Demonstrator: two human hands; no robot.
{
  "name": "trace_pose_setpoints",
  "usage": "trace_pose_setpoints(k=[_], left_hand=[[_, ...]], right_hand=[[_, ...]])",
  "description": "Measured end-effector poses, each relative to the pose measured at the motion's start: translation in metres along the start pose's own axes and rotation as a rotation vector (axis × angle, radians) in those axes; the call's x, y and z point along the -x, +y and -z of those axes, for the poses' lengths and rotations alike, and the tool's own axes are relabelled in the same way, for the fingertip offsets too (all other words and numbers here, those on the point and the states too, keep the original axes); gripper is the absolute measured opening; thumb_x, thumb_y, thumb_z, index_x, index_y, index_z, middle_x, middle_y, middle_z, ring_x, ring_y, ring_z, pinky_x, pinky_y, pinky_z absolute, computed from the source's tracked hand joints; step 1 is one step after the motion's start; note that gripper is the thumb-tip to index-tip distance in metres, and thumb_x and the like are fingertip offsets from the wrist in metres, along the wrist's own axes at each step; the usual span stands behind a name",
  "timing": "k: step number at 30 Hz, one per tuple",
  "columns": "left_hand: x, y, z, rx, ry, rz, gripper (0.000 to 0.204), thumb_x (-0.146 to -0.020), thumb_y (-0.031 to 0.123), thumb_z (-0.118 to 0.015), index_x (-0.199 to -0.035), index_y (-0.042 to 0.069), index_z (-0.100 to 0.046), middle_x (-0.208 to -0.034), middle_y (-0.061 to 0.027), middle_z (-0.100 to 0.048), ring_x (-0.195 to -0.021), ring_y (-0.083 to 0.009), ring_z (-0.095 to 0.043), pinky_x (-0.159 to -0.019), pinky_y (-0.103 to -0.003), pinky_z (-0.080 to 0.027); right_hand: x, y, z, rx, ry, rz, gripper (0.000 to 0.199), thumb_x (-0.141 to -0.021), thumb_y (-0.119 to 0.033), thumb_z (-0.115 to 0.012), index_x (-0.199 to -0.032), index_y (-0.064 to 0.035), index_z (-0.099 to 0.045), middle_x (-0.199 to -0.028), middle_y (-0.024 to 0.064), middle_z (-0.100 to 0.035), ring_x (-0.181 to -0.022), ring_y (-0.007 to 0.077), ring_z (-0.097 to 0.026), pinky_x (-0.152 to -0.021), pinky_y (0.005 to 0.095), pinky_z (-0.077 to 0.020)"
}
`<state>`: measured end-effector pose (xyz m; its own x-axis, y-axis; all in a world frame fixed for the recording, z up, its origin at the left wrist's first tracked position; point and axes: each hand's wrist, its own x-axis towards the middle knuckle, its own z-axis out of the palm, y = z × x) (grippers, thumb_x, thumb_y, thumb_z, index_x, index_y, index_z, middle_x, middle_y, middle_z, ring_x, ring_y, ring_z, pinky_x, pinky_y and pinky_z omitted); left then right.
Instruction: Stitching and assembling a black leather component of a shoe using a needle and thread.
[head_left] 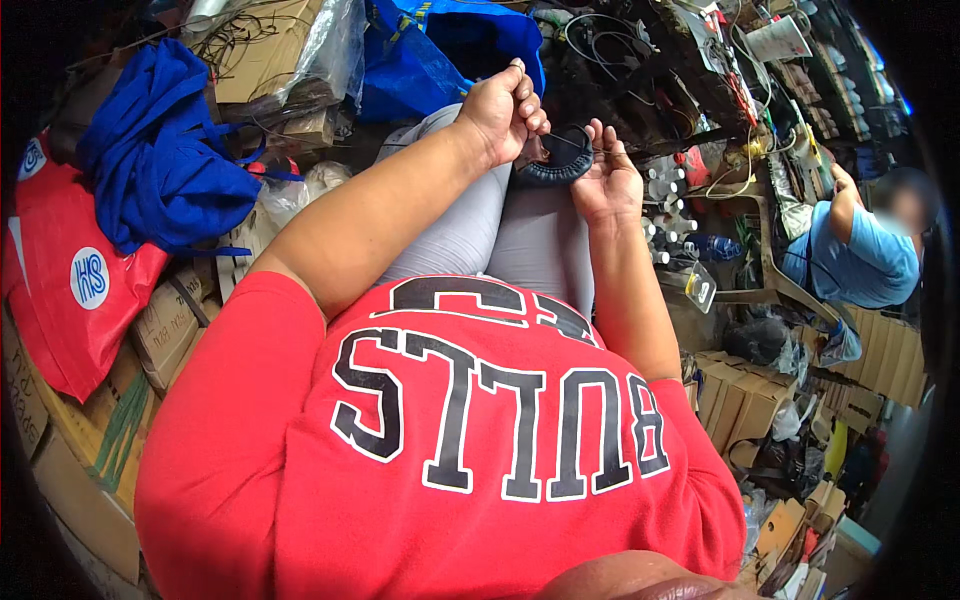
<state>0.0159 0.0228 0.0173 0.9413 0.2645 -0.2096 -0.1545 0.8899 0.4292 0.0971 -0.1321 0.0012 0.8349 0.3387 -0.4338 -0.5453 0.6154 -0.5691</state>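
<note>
The left hand [505,105] is pinching closed on the upper edge of a dark curved piece [555,165], shaped like a shoe upper or strap, which is lying over the person's knees in grey trousers [500,225]. The right hand [605,180] is cupping the same piece from the other side, fingers half curled, and seems to be pinching a thin thread [572,140] that is running across toward the left hand (the thread is a fine line at this size, so whether a needle is on it I cannot tell).

The grip is looking precarious: the piece is resting on the lap rather than on a bench, so a loosened pinch is likely to send it sliding off between the knees into the clutter below. Pulling the thread too hard could snap it or pucker the edge, and fingertips this close to the stitch line are risking a prick.

Around the seat, cardboard boxes [165,325] are standing stacked at the left, their contents hidden; a red bag [70,290] and a blue bag [155,160] are slumping over them. At the right, small white bottles [665,195] are clustering near tangled cables [600,40], and another person in a blue shirt [860,255] is bending over more boxes [740,395]
</note>
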Motion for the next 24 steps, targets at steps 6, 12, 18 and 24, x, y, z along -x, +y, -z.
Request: trace_pose_setpoints(k=[6, 12, 18, 24], left_hand=[[-0.012, 0.002, 0.024, -0.125, 0.061, 0.016, 0.042, -0.096, 0.031, -0.041, -0.058, 0.015, -0.036, -0.049, -0.0007, -0.033, -0.047, -0.0162, -0.034, -0.057, -0.034, -0.036], [0.004, 0.055, 0.035, -0.767, -0.057, 0.033, 0.029, -0.095, 0.026, -0.046, -0.084, 0.004, -0.060, -0.084, -0.0097, -0.065, -0.088, -0.0246, -0.064, -0.085, -0.037, -0.047], [0.055, 0.042, 0.019, -2.156, -0.183, -0.696, 0.046, -0.068, 0.021, -0.069, -0.113, 0.018, -0.061, -0.121, -0.0066, -0.053, -0.113, -0.0249, -0.048, -0.095, -0.041, -0.035], [0.033, -0.026, 0.007, -2.099, -0.449, -0.731, 0.032, -0.071, 0.028, -0.070, -0.095, 0.008, -0.065, -0.096, -0.0065, -0.061, -0.097, -0.0256, -0.053, -0.085, -0.041, -0.039]], right_hand=[[-0.003, -0.006, 0.014, 0.016, -0.089, -0.162, 0.023, -0.096, -0.018, -0.042, -0.084, -0.0033, -0.054, -0.078, 0.0061, -0.058, -0.078, 0.0196, -0.054, -0.092, 0.0352, -0.0431], [-0.001, -0.042, 0.030, 0.490, -0.415, -0.179, 0.020, -0.093, -0.030, -0.051, -0.089, -0.0116, -0.058, -0.095, 0.0090, -0.067, -0.087, 0.0170, -0.060, -0.087, 0.0351, -0.0427], [0.001, -0.053, 0.024, 1.182, -0.317, 0.263, 0.026, -0.091, -0.025, -0.055, -0.100, -0.0019, -0.065, -0.085, 0.0044, -0.066, -0.076, 0.0103, -0.059, -0.068, 0.0247, -0.0459], [0.002, -0.059, -0.006, 1.724, -0.288, 1.068, 0.014, -0.085, -0.019, -0.062, -0.095, -0.0141, -0.070, -0.083, 0.0052, -0.062, -0.073, 0.0188, -0.059, -0.065, 0.0285, -0.0459]])
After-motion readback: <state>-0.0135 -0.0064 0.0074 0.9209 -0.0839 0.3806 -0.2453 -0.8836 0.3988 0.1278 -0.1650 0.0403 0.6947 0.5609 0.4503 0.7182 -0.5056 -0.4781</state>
